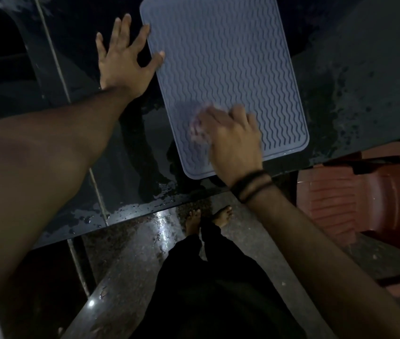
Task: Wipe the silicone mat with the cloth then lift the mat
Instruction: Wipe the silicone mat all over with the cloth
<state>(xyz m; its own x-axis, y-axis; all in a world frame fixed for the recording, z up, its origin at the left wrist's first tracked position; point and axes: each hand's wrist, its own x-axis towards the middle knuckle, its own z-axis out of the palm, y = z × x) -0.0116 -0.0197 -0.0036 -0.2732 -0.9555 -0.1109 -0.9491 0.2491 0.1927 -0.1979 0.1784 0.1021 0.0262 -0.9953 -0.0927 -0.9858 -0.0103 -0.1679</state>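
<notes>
- The left hand (125,62), fingers straight and spread wide, lies flat on the wet, dark glossy tabletop (110,172), with forefinger and thumb tips touching the left edge of the mat. It appears placed there to pin the mat so that it does not slide under the rubbing.
- The grey-blue rectangular silicone mat with wavy ridges and rounded corners (228,69) lies flat on the tabletop, skewed to the table's front edge, its near corner close to that edge. It has not yet been lifted.
- A pale, motion-blurred cloth (200,128) sits bunched on the near left part of the mat, under the fingers of the right hand. Its colour and weave cannot be told through the blur.
- The right hand (233,140), a dark band at the wrist, has its fingers curled down over the cloth, pressing it to the ridges. The blur suggests a wiping stroke in progress, so the first half of the task looks under way.
- A reddish-brown plastic chair (355,199) stands beside the table at the right, apart from the work.
- Below, the person's two bare feet (208,216) stand on a wet speckled floor.
- Count: two hands, one mat, one cloth, one chair, two feet.
</notes>
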